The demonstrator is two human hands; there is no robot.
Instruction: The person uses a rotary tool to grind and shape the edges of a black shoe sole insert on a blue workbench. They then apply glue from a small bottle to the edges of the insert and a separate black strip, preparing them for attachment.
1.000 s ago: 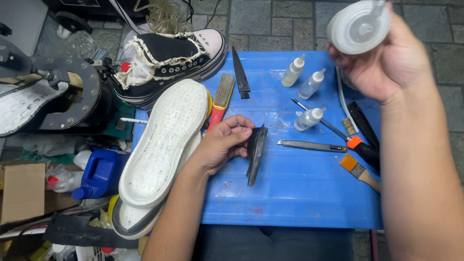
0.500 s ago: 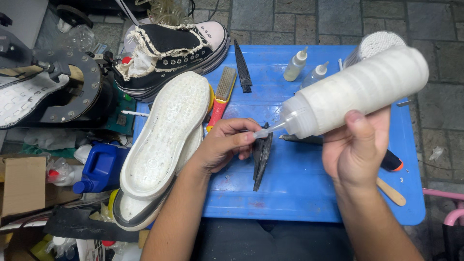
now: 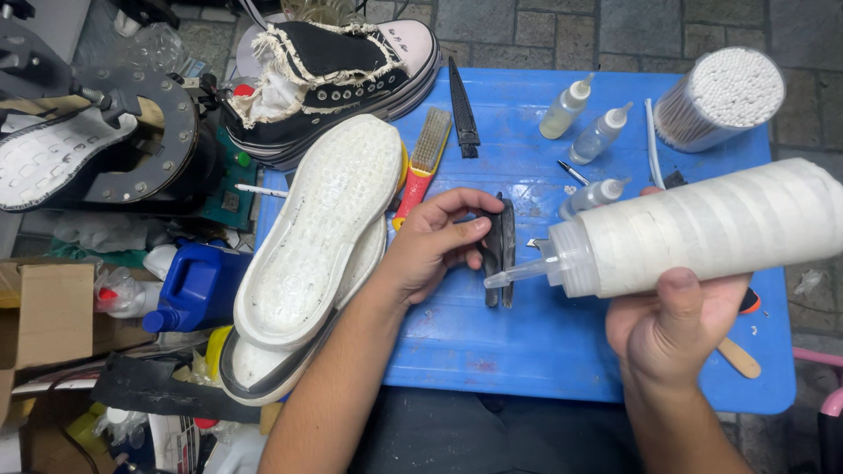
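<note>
Now | left hand fingers pinching black rubber strips | right hand fingers wrapped round white squeeze bottle

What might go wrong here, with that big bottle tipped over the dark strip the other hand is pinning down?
The big white squeeze bottle in the right hand points its nozzle at the dark rubber strip, close to the left hand, so its contents could land on the fingers. A hard squeeze might spill onto the blue table. The white shoe sole overhangs the table edge and a nudge might tip it off.
</note>
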